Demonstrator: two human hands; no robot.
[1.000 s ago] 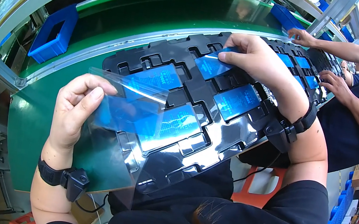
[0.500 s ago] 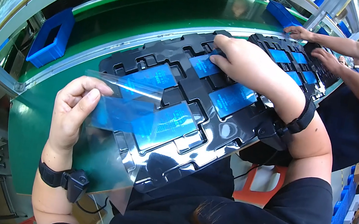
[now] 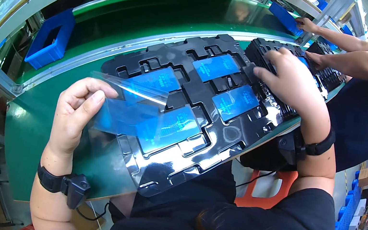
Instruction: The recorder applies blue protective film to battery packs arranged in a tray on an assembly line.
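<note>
My left hand [image 3: 73,113] is closed, pinching clear plastic film [image 3: 118,116] between thumb and fingers. The sheets hang over the left end of a black moulded tray [image 3: 196,97]. Several flat blue rectangular pieces lie in its recesses, including a far one [image 3: 216,67], a right one [image 3: 236,103] and a near one [image 3: 174,128]; the film partly overlies the left ones. My right hand [image 3: 294,82] is raised past the tray's right end, over a second black tray [image 3: 258,49]. Its thumb and fingers are apart, with nothing visible between them.
A co-worker's hands [image 3: 317,62] work at the far right, by more black trays. A blue bin [image 3: 50,41] stands at left, another [image 3: 285,19] at the far right. Behind the trays runs a green belt [image 3: 161,18] with a metal rail. An orange stool [image 3: 273,193] is below.
My right hand has left the far blue piece and swung right, uncovering it. My left hand keeps its hold on the film, nearly still. The co-worker's far hand now reaches the far blue bin.
</note>
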